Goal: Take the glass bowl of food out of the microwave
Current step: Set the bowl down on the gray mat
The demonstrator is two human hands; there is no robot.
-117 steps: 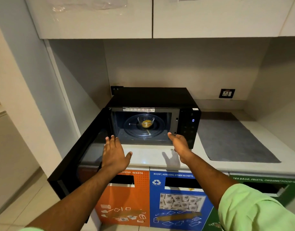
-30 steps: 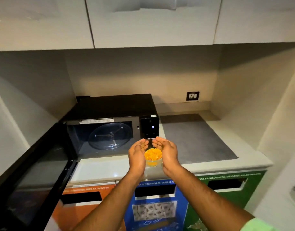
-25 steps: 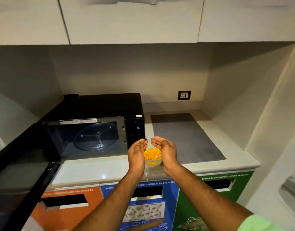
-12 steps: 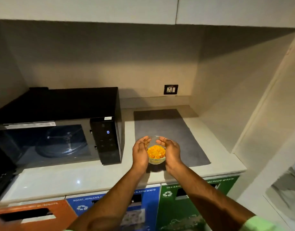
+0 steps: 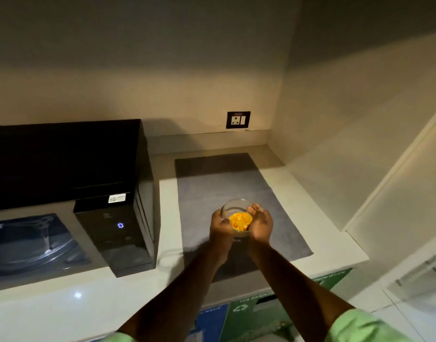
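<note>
A small glass bowl [image 5: 233, 208] of orange-yellow food [image 5: 240, 220] is cupped between both my hands over the grey mat [image 5: 212, 183], right of the microwave. My left hand [image 5: 220, 227] wraps its left side and my right hand [image 5: 261, 224] its right side. I cannot tell whether the bowl's base touches the mat, as my hands hide it. The black microwave [image 5: 71, 159] stands at the left, its cavity open, with only the glass turntable [image 5: 27, 240] inside.
A wall socket [image 5: 238, 119] sits on the back wall above the mat. Side walls close the alcove on the right. Blue and green waste-bin fronts [image 5: 239, 309] run below the white counter edge [image 5: 51, 314].
My hands have carried the bowl rightward and further in, from beside the microwave's front to over the mat. The view has swung right and down, cutting off the microwave door.
</note>
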